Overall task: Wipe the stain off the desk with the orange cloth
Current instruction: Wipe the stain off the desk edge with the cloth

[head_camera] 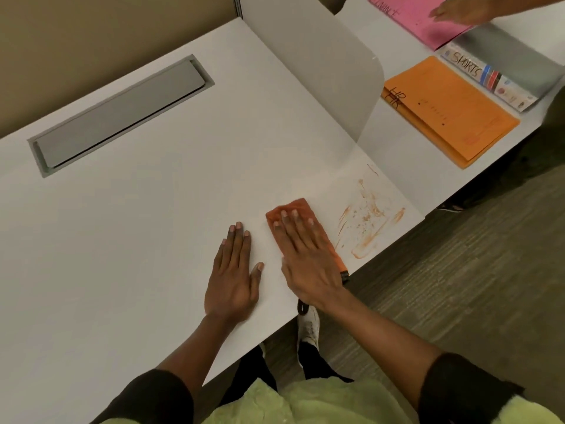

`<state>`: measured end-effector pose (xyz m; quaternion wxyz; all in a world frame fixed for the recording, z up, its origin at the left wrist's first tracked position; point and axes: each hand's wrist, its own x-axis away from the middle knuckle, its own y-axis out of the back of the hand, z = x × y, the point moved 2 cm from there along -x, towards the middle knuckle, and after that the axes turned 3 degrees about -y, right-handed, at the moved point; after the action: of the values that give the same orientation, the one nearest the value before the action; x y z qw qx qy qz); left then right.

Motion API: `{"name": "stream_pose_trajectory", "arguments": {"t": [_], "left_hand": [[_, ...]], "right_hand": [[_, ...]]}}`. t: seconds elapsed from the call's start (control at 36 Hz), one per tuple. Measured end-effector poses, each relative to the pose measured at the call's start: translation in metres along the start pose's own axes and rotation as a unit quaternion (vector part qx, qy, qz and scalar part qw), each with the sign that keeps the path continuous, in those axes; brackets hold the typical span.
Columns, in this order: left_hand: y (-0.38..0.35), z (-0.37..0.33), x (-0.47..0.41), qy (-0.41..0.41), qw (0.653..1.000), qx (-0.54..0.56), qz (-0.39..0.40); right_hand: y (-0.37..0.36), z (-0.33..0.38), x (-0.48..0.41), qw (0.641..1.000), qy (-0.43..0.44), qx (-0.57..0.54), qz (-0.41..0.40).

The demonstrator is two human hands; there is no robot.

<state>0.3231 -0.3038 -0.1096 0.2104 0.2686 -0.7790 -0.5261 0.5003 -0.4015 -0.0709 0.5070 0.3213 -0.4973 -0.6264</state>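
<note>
The orange cloth [301, 211] lies folded flat on the white desk [153, 228] near its front edge. My right hand [305, 255] presses down on the cloth with fingers spread, covering most of it. Just right of the cloth, an orange-brown smeared stain [371, 218] spreads over the desk's front right corner. My left hand [234, 276] rests palm-down on the bare desk, a little left of the cloth, holding nothing.
A grey cable flap [122, 114] is set into the desk at the back left. A translucent divider panel [321, 71] stands along the desk's right side. Beyond it lie an orange folder [452, 117], a pink folder [428, 26], a magazine [489, 78] and another person's hand [461, 10].
</note>
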Motion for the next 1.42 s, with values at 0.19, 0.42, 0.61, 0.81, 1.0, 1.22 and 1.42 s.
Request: {"name": "stream_pose_trajectory", "arguments": {"t": [0.19,0.42,0.61,0.81,1.0,1.22,1.42], "left_hand": [[0.001,-0.002,0.000,0.004,1.000,-0.005,0.002],[0.000,-0.002,0.000,0.007,1.000,-0.013,0.000],[0.000,0.000,-0.002,0.001,1.000,-0.017,-0.004],[0.000,-0.001,-0.001,0.006,1.000,-0.014,-0.007],[0.003,-0.004,-0.001,0.011,1.000,-0.011,-0.006],[0.007,-0.006,-0.002,0.006,1.000,-0.021,-0.004],[0.005,-0.002,0.000,-0.001,1.000,-0.019,-0.006]], "right_hand": [[-0.007,0.004,-0.001,0.999,-0.024,-0.032,-0.013],[-0.019,0.006,0.059,0.999,0.023,-0.042,0.001],[-0.001,-0.011,-0.023,0.999,-0.010,-0.051,-0.001],[0.004,0.007,-0.021,0.995,-0.057,-0.076,0.020],[-0.010,0.029,0.053,0.994,-0.003,-0.075,0.076],[0.014,-0.022,-0.037,0.992,-0.097,-0.067,-0.036],[0.004,-0.015,-0.006,0.980,-0.144,-0.088,-0.102]]}}
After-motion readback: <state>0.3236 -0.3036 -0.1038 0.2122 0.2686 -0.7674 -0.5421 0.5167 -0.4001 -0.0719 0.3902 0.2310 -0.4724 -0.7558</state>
